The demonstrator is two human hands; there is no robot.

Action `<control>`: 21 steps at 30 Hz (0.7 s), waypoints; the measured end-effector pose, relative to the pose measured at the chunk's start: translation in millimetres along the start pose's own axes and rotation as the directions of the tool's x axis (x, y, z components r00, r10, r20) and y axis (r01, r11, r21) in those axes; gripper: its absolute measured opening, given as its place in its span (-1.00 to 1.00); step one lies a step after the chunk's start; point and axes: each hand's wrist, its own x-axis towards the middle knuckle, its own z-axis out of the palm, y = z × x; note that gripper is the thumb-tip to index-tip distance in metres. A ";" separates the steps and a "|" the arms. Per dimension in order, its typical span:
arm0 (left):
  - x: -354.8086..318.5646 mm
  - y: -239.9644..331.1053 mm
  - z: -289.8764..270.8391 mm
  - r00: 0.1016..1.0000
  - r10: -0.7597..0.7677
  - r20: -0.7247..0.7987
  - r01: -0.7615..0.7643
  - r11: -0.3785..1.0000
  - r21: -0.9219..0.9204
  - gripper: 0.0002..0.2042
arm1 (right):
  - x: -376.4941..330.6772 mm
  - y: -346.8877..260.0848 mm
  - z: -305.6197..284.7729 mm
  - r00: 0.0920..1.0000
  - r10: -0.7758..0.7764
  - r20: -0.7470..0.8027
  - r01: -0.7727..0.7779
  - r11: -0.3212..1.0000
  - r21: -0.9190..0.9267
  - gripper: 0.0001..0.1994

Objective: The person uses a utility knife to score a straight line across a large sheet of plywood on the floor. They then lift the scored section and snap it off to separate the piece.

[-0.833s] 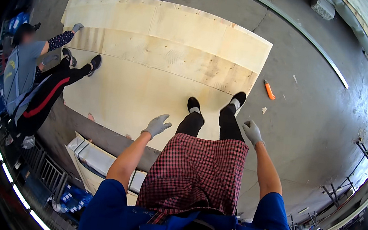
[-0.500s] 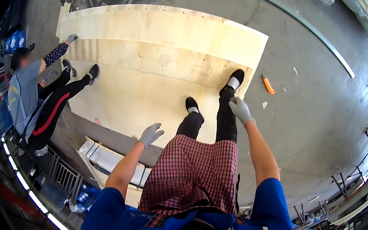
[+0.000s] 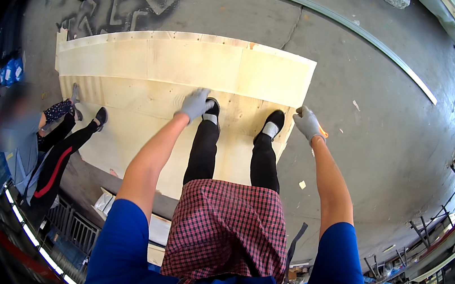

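I stand on a large pale plywood sheet (image 3: 143, 137) that lies on the concrete floor, with a second sheet (image 3: 191, 64) overlapping its far part. My left hand (image 3: 195, 104), in a grey glove, is stretched out in front of me over the plywood with its fingers spread and nothing in it. My right hand (image 3: 308, 122), also in a grey glove, is raised over the sheet's right edge with fingers curled and nothing visible in them. A small orange tool (image 3: 323, 133) lies on the floor just behind that hand.
A co-worker (image 3: 29, 140) in grey top and black trousers stands at the sheet's left edge. A long green strip (image 3: 334, 16) curves across the far floor. Painted marks (image 3: 124, 7) show on the concrete. A metal railing (image 3: 67, 219) and white boards (image 3: 106, 204) lie behind me on the left.
Both my arms have swung up and forward, from beside my hips to out ahead of my feet. I have stepped farther onto the plywood. The co-worker stays at the left.
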 end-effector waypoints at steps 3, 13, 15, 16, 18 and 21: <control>110.9 17.5 -10.2 0.990 0.112 -0.080 -0.104 0.990 0.093 -0.47 | 71.2 10.6 -8.6 0.997 -0.058 -0.060 0.055 0.997 -0.055 -0.67; 238.8 44.8 24.8 0.940 0.213 -0.268 -0.142 0.955 0.261 -0.36 | 202.9 -3.7 -4.1 0.964 -0.232 -0.128 0.174 0.918 -0.357 -0.58; 240.7 51.0 15.3 0.962 0.169 -0.214 -0.100 0.949 0.299 -0.27 | 211.7 0.8 2.3 0.951 -0.277 -0.135 0.201 0.890 -0.409 -0.53; 242.8 53.5 14.3 0.957 0.177 -0.230 -0.098 0.942 0.320 -0.27 | 214.8 6.3 4.2 0.951 -0.272 -0.145 0.190 0.888 -0.418 -0.52; 245.9 48.1 16.6 0.947 0.183 -0.263 -0.079 0.928 0.364 -0.27 | 218.0 2.1 5.3 0.949 -0.271 -0.159 0.180 0.883 -0.432 -0.50; 250.9 37.8 21.8 0.887 0.257 -0.383 -0.101 0.918 0.384 -0.28 | 220.1 -5.9 0.4 0.963 -0.236 -0.132 0.156 0.884 -0.442 -0.48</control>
